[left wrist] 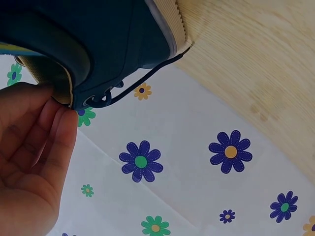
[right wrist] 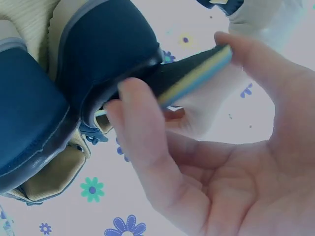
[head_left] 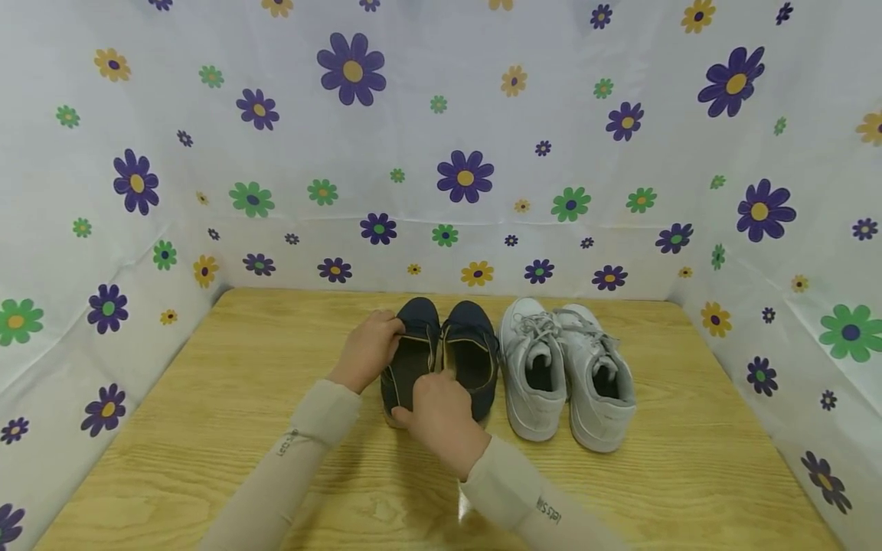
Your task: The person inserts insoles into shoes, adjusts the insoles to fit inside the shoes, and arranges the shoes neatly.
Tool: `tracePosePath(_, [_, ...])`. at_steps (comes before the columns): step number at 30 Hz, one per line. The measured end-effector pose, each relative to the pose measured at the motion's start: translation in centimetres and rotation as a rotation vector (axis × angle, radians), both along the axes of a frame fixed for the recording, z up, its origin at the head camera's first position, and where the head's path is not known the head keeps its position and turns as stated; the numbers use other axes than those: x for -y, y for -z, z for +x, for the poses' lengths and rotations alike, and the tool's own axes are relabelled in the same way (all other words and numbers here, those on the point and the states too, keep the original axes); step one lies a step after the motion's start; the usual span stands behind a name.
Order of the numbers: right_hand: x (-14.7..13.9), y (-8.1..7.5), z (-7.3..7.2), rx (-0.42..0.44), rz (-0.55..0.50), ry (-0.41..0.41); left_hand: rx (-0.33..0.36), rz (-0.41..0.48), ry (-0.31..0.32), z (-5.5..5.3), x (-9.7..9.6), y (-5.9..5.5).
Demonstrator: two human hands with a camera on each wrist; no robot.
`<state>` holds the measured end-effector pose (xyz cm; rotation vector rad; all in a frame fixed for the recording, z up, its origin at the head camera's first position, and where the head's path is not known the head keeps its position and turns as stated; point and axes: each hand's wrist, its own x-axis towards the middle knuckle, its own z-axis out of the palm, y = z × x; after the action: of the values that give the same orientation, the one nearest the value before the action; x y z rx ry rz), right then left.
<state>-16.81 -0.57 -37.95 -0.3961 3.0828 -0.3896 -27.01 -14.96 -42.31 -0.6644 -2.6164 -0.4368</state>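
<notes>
Two navy lace-up shoes stand side by side, toes to the back: the left shoe (head_left: 417, 312) and the right shoe (head_left: 468, 315). My left hand (head_left: 368, 348) pinches the left shoe's tongue (left wrist: 51, 81) at the opening, beside its dangling lace (left wrist: 142, 78). Between the thumb and fingers of my right hand (head_left: 444, 417), the heel end of a dark insole (right wrist: 197, 73) with a yellow and blue layered edge is held. Its front part reaches into the left shoe's opening, and the toe end is hidden inside. The fingers overlap the right shoe's heel in the head view.
A pair of white lace-up sneakers, the nearer one (head_left: 534, 398) and another (head_left: 602, 413), stands just right of the navy shoes. They rest on a wood-grain table (head_left: 227, 428). A white flower-print cloth (head_left: 413, 138) walls the back and both sides.
</notes>
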Motion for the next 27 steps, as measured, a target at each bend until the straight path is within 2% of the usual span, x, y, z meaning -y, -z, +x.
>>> tracePosePath(6, [0.1,-0.2,-0.1,-0.055,-0.094,-0.033,-0.001,0.001,-0.01,0.0,0.1,-0.1])
tracePosePath(12, [0.4,0.1,-1.2,-0.062,-0.136,-0.046,0.011,-0.003,-0.01,0.1,0.1,-0.1])
tracePosePath(19, [0.8,0.4,-2.6,-0.065,-0.203,-0.046,0.014,0.004,-0.013,0.3,-0.1,-0.7])
tracePosePath(23, [1.3,0.7,-3.3,-0.073,-0.184,-0.031,0.022,-0.001,-0.013,0.2,-0.1,-0.5])
tracePosePath(27, [1.5,1.2,-3.6,-0.083,-0.102,-0.027,0.022,-0.003,-0.011,0.1,0.0,-0.1])
